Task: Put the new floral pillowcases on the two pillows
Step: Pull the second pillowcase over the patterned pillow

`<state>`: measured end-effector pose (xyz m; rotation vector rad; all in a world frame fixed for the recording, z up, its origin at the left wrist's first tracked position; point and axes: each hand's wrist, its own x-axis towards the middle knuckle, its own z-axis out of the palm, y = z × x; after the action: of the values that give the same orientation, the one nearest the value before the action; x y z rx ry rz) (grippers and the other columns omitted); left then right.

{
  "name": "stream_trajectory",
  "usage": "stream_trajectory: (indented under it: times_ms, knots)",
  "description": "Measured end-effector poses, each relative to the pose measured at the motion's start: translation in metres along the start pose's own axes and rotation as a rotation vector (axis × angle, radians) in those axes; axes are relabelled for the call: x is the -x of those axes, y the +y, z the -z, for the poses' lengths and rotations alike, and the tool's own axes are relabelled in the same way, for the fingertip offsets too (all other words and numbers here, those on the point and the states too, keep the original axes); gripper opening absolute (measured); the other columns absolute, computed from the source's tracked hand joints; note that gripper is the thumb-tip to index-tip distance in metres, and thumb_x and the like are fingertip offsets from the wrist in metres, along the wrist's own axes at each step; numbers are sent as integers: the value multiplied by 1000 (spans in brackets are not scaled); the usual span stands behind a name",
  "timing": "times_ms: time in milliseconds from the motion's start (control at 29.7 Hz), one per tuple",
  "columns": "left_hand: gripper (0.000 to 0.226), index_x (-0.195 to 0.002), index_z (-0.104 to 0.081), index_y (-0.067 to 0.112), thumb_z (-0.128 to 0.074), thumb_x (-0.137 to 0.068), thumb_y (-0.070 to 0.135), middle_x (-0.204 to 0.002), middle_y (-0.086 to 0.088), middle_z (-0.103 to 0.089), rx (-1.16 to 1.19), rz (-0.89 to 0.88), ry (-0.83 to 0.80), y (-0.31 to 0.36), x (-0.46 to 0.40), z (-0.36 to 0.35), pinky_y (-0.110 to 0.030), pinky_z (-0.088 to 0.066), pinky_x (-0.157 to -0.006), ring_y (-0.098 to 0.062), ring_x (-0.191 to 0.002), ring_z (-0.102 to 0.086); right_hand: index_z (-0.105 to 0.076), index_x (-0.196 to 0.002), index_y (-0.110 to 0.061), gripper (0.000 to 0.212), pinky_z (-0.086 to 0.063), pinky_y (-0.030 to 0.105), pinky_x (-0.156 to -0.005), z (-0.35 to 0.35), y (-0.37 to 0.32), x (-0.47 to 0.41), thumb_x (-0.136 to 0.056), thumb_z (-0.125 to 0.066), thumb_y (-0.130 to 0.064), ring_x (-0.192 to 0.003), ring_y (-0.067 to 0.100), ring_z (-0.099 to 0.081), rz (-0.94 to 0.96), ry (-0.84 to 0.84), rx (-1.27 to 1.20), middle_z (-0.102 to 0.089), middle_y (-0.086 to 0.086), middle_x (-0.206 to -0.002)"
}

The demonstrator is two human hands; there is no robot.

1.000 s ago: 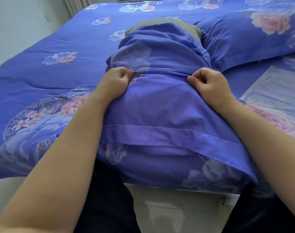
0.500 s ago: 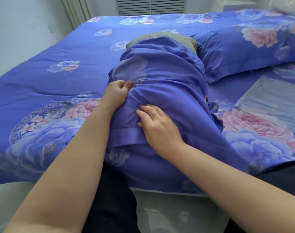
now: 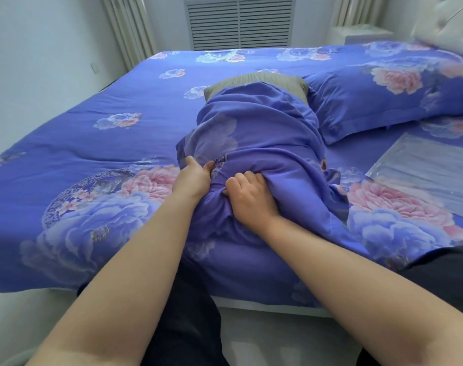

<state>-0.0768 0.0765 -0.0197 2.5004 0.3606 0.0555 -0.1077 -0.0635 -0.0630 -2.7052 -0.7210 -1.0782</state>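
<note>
A grey-green pillow [image 3: 254, 81] lies lengthwise in the middle of the bed, its far end bare. A blue floral pillowcase [image 3: 259, 130] covers most of it, bunched up near me. My left hand [image 3: 194, 177] is closed on a fold at the case's left side. My right hand [image 3: 249, 196] sits right beside it, fingers curled into the gathered cloth. A second pillow [image 3: 378, 96] in the same floral case lies at the right, touching the first.
The bed [image 3: 93, 143] carries a blue floral cover. A clear plastic bag [image 3: 431, 165] lies flat at the right. Beyond the bed are a louvred vent [image 3: 239, 22], curtains and a white nightstand [image 3: 362, 34]. My dark-clad legs stand at the bed's near edge.
My right hand left the case's right side, crossed to the middle and clenched on cloth next to my left hand. The case's near part has crumpled. The view tilted up.
</note>
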Motion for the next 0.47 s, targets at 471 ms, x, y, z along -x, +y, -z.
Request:
stream_trajectory:
  times_ms: [471]
  knots:
    - [72,-151,-3,17,-45,-97,39,-155,-10,-21,897,95,2,117,121,-57,-35,-21,-114,-28,-141,-23,-50,-45,-15,55,-40,28,-41,137,129,-10,-96,-38,-30,-40,30,-52,179,114,47,-51,8,-42]
